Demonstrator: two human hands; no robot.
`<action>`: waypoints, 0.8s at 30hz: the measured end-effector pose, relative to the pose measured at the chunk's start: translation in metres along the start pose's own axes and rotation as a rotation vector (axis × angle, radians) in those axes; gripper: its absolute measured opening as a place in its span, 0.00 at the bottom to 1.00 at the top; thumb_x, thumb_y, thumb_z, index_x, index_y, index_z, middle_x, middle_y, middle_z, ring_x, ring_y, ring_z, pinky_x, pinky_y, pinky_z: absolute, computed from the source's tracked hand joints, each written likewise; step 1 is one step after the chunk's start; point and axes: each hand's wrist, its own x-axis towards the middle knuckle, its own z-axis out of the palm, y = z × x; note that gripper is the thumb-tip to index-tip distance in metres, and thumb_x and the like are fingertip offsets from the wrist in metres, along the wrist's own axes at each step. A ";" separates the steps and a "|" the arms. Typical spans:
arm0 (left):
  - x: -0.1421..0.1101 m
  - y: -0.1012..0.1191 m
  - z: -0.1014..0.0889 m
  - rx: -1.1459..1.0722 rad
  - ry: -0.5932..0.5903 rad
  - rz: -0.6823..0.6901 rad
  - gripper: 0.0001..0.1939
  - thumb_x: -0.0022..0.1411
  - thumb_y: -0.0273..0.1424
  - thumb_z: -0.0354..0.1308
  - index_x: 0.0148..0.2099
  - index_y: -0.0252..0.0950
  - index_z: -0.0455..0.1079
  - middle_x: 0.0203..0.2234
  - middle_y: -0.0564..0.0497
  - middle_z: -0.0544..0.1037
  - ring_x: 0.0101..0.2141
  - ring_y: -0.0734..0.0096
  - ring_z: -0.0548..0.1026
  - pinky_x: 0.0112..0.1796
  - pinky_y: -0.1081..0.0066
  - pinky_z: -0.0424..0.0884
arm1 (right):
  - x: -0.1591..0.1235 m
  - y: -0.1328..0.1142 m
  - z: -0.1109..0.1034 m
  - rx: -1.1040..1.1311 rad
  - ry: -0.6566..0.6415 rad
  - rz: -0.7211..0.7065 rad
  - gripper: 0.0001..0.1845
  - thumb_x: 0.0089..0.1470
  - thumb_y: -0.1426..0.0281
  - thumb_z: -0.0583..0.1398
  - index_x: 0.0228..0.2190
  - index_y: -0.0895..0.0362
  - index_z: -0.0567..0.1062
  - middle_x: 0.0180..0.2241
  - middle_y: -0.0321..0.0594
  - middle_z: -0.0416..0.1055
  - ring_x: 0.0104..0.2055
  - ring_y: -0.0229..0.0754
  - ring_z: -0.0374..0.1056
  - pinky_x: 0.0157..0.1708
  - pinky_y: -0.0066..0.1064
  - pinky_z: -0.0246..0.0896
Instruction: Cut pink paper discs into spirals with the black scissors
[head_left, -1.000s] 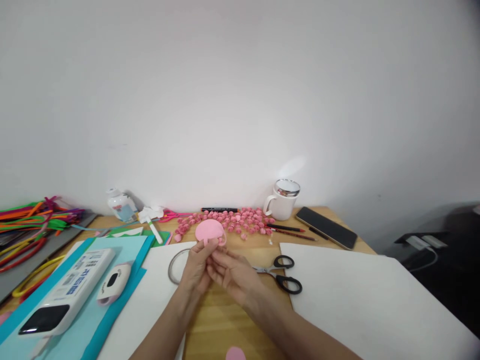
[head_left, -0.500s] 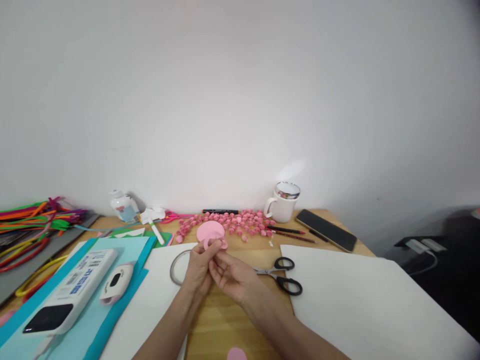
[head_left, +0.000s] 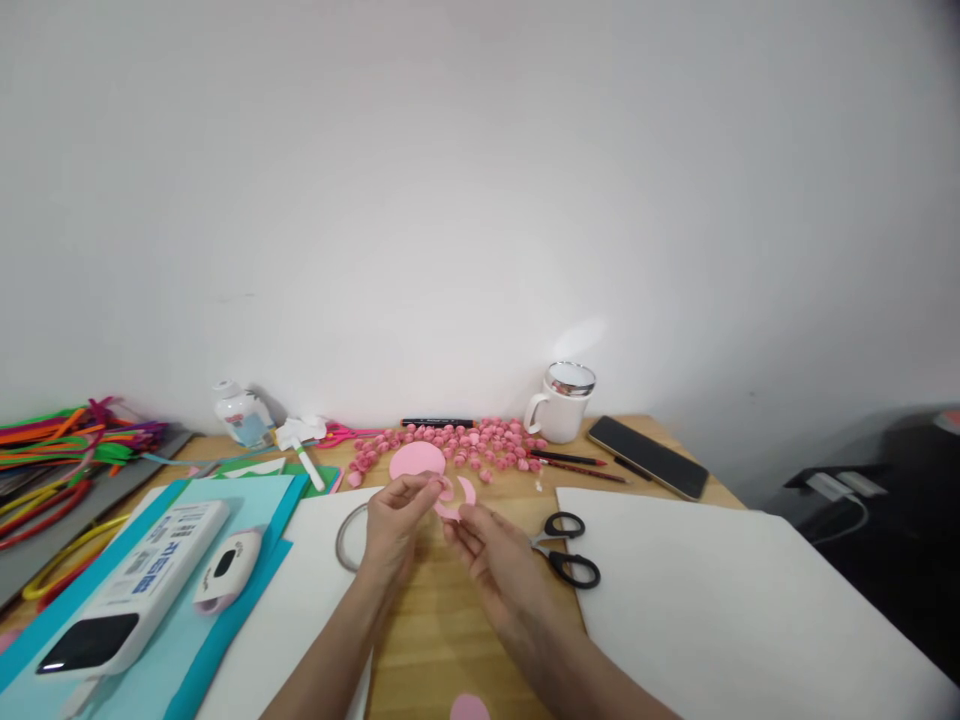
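Note:
A curled pink paper strip (head_left: 466, 490) is held between my two hands above the wooden table. My left hand (head_left: 400, 515) pinches its rolled inner end, and my right hand (head_left: 491, 548) grips the loose outer part with thumb and fingers. Just behind them lies a flat pink paper disc (head_left: 417, 460). Black-handled scissors (head_left: 574, 570) rest right of my right hand, their blades partly hidden by it. Near my left wrist a grey ring-shaped roll (head_left: 351, 540) sits on white paper. Another pink paper piece (head_left: 470, 708) shows at the bottom edge.
Many pink paper rolls (head_left: 502, 440) lie along the wall beside a white mug (head_left: 564, 405), pencils (head_left: 585, 470) and a phone (head_left: 649, 457). On the left are a white power bank (head_left: 142, 580), teal paper (head_left: 262, 500), a bottle (head_left: 244, 415) and colourful pipe cleaners (head_left: 67, 450).
My hands have moved slightly apart. The pink paper strip has opened out between them, its outer part now standing away from the rolled end. The view has shifted a little.

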 end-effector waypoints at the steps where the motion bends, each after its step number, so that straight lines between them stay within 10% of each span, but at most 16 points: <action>1: 0.000 0.000 0.000 0.000 -0.003 0.001 0.05 0.41 0.30 0.65 0.22 0.34 0.73 0.25 0.50 0.78 0.33 0.68 0.74 0.41 0.71 0.65 | 0.000 -0.002 -0.001 -0.031 0.012 -0.047 0.07 0.29 0.77 0.66 0.16 0.61 0.73 0.19 0.35 0.72 0.24 0.34 0.68 0.27 0.22 0.67; 10: 0.001 -0.004 0.000 0.004 0.030 -0.064 0.09 0.39 0.29 0.67 0.28 0.34 0.75 0.25 0.49 0.79 0.29 0.70 0.75 0.34 0.74 0.68 | 0.029 -0.031 -0.006 -0.415 0.011 -0.336 0.14 0.32 0.69 0.67 0.24 0.62 0.72 0.19 0.33 0.71 0.21 0.35 0.69 0.25 0.27 0.68; 19: -0.001 -0.009 0.001 0.018 0.040 -0.125 0.09 0.39 0.29 0.67 0.28 0.33 0.76 0.22 0.50 0.78 0.21 0.78 0.70 0.26 0.78 0.66 | 0.035 -0.012 -0.029 -0.359 -0.127 -0.143 0.33 0.29 0.69 0.70 0.40 0.60 0.66 0.27 0.40 0.76 0.30 0.42 0.73 0.35 0.35 0.68; 24: -0.003 -0.003 0.004 0.140 0.036 -0.120 0.09 0.38 0.30 0.67 0.26 0.33 0.76 0.21 0.49 0.79 0.22 0.74 0.72 0.26 0.76 0.68 | 0.029 -0.009 -0.027 -0.419 -0.195 -0.238 0.24 0.32 0.69 0.69 0.34 0.59 0.67 0.27 0.40 0.76 0.29 0.41 0.72 0.33 0.33 0.69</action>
